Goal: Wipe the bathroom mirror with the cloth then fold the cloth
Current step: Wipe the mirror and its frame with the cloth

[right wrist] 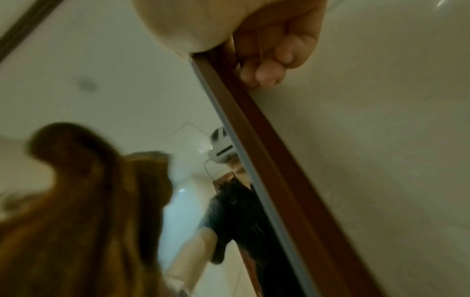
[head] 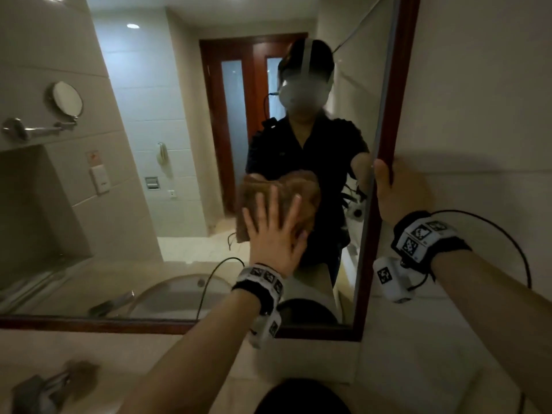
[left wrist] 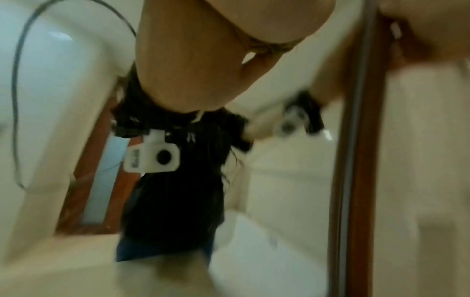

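A brown cloth (head: 301, 191) lies flat against the glass of the bathroom mirror (head: 167, 150), low and right of middle. My left hand (head: 276, 231) presses it there with straight, spread fingers. The cloth (right wrist: 84, 191) shows blurred at the lower left of the right wrist view. My right hand (head: 391, 189) grips the mirror's dark wooden frame (head: 385, 121) on the right side, thumb on the glass side. Its other fingers (right wrist: 269, 68) are curled round the frame's outer edge (right wrist: 267, 140). In the left wrist view only the palm (left wrist: 193, 60) and a sliver of cloth show.
A pale counter (head: 125, 351) runs below the mirror, with a chrome tap (head: 50, 383) at the lower left. The tiled wall (head: 478, 115) stands right of the frame. The glass reflects a person in dark clothes, a basin, a round shaving mirror and a wooden door.
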Available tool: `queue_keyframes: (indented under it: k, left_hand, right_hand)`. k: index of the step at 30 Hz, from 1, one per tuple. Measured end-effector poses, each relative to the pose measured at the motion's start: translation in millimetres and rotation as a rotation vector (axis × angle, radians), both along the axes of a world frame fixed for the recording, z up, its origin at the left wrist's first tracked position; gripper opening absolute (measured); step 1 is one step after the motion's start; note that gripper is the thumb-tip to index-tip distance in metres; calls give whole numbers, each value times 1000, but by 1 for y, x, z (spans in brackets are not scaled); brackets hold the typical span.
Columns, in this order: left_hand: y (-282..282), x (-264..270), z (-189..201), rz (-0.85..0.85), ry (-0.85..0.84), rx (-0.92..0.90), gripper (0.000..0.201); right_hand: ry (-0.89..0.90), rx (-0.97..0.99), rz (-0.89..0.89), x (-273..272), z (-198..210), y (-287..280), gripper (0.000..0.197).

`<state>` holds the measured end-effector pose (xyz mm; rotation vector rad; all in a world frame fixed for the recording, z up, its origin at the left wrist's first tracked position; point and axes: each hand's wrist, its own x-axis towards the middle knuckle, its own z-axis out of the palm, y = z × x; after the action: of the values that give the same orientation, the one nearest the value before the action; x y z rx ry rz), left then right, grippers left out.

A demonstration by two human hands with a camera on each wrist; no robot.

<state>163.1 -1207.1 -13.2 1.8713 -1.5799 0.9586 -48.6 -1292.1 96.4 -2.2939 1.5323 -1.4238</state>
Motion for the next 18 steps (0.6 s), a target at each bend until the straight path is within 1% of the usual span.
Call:
queue_keyframes:
  k: [2,3,4,5,6,8,9,11,13,16,18]
  left_hand:
    - [-1,-8,-39,-198,-390,259,83]
    - [-2,-4,-51,-260,-547,377,86]
    - [-5,0,-56,-295,-640,447,86]
    - [-6,4,-57,-312,-682,465,83]
    - [-7,7,-56,-324,-698,450,80]
    - [-6,7,-58,-324,-653,389,74]
    - [-6,1,-61,-290,-583,337,73]
    - [-8,-19,-62,-190,-367,217,74]
    - [-16,-37,-44,-140,-195,84,76]
    - [-30,-47,7,-98,-16,-97,76]
    - [-36,-51,26,-49,66,-176,75]
  right_hand:
    - [59,48,1,-5,-24,2,53]
    - [95,51,-1,-7,-33,3,58]
    - [123,49,-4,-8,-38,3,64]
    - [141,50,-5,-10,-40,0,68]
    - [141,56,-1,-10,-41,-1,67]
    - [133,85,17,-9,-40,0,58]
    - [134,95,21,-9,-38,1,55]
    - [121,98,26,-9,-39,0,52]
    - [107,107,35,-9,-40,-1,52]
    - [115,90,34,-9,-41,1,52]
    - [104,83,36,-9,-43,1,51]
